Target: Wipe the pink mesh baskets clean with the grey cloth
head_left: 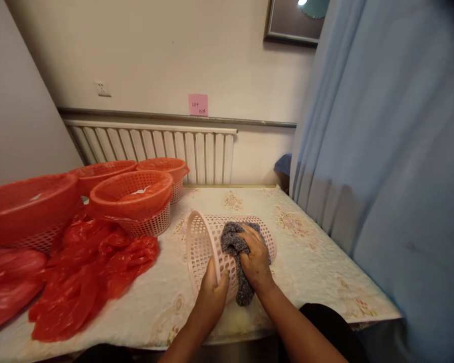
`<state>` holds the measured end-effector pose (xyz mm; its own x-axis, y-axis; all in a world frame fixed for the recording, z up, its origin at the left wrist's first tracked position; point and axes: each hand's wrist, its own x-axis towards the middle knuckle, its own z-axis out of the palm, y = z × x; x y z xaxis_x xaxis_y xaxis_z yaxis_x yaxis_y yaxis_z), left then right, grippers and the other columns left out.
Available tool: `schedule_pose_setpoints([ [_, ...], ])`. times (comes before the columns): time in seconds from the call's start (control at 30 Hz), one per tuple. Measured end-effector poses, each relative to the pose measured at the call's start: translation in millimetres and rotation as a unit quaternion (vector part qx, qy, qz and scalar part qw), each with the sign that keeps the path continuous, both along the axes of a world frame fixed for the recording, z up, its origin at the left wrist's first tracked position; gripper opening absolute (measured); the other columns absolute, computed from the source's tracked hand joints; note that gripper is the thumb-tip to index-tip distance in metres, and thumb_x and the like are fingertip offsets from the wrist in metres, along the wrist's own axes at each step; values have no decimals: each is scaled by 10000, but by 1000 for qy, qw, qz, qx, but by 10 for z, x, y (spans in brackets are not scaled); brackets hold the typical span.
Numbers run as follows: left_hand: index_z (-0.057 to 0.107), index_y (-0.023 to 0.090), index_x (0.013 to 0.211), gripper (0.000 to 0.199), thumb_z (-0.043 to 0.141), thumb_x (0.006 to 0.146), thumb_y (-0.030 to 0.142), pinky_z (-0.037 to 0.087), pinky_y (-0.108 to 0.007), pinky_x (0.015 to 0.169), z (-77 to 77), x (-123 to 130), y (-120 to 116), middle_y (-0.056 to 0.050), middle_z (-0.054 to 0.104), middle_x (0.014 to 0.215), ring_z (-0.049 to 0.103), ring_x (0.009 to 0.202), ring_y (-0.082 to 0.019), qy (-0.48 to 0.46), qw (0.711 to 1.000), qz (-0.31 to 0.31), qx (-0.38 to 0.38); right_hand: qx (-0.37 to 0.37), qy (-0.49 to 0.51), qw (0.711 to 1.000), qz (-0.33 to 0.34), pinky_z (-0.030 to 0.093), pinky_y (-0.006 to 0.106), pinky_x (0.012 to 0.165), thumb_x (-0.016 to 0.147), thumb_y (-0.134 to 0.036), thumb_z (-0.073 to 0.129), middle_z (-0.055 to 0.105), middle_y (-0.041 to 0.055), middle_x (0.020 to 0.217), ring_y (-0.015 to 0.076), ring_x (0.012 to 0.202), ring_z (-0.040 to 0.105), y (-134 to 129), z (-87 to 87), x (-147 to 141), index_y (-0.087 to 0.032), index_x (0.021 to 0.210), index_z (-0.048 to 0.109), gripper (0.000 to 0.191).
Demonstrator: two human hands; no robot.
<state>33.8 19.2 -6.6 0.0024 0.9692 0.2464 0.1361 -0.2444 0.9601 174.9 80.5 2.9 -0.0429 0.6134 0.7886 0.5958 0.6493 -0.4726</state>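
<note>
A pale pink plastic basket [204, 237] with a perforated wall lies on its side on the table, its mouth facing left. My left hand [214, 290] grips the basket near its rim, with the thumb and fingers on either side of the wall. A dark grey cloth [234, 239] is bunched under my right hand [255, 259], which presses it against the basket's outer side. One end of the cloth hangs down over the near side of the basket. My right fingers are curled over the cloth.
Several baskets lined with red bags, one a nearer basket [157, 222], stand at the left. Crumpled red plastic bags [87, 272] lie in front of them. A flowered cloth [302, 272] covers the table. A blue curtain [382, 176] hangs at the right, and a radiator [196, 156] is behind.
</note>
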Motion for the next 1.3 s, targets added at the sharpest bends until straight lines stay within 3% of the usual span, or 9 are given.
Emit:
schedule_pose_setpoints([
  [0.1,407,164,1360,470,441,901,258,277,-456,1135,-11,4,39,-132,532,1363,444,1306,-260,12,1000,6,-5,-26,5,999,-48,368,417,1072,635,-35,409,628,47,1205,218,1203,499,167,-72,200,-211,1033,659,502],
  [0.27,350,158,1400,507,412,905,248,263,-414,1144,-92,-62,16,-130,499,1399,408,1336,-236,34,999,-18,-3,-83,63,977,-187,407,439,1022,675,-102,427,647,112,1141,257,1126,541,416,-245,566,-154,1058,657,449],
  [0.43,361,157,1396,509,432,906,273,271,-416,1140,-143,-129,49,-134,505,1395,426,1323,-240,20,1000,-19,-10,-79,90,967,-224,395,453,1034,699,-112,421,626,125,1176,259,1157,514,402,-333,555,-153,1062,645,429],
  [0.57,363,176,1397,513,453,904,285,328,-436,1108,-180,-150,75,-126,549,1348,487,1271,-249,-1,1000,-16,-15,-47,83,975,-199,369,453,1066,664,-82,423,619,105,1194,247,1200,487,289,-350,368,-164,1042,642,444],
  [0.7,405,172,1361,474,451,900,270,335,-434,1101,-180,-126,62,-118,591,1289,510,1240,-241,19,1000,-11,7,12,59,993,-103,357,480,1073,637,-40,407,602,73,1237,238,1234,467,28,-287,66,-191,1061,620,498],
  [0.9,631,149,1018,272,492,840,302,439,-449,996,-287,-109,-61,-109,710,1009,604,1046,-287,73,997,10,-12,64,1,997,51,337,492,1079,623,-20,395,568,72,1307,249,1308,408,-448,-114,-331,-184,1061,597,509],
  [1.03,593,151,1101,326,485,857,340,432,-429,1023,-415,-78,-172,-145,671,1156,595,1113,-277,62,998,-22,-9,67,-11,996,58,333,491,1079,597,-21,395,564,73,1307,251,1298,418,-468,-26,-301,-186,1054,600,527],
  [1.17,530,125,1246,461,512,847,356,310,-467,1132,-499,-19,-272,-183,572,1333,483,1289,-300,54,998,-45,2,46,0,998,41,353,465,1071,571,-14,392,580,69,1285,239,1267,451,-335,31,-161,-190,1075,607,576],
  [1.3,565,152,1228,436,538,844,356,318,-426,1135,-443,-8,-280,-140,595,1325,496,1281,-285,42,996,-78,-18,31,13,999,22,367,445,1066,583,-18,398,597,63,1263,231,1255,468,-252,40,-78,-197,1071,622,566],
])
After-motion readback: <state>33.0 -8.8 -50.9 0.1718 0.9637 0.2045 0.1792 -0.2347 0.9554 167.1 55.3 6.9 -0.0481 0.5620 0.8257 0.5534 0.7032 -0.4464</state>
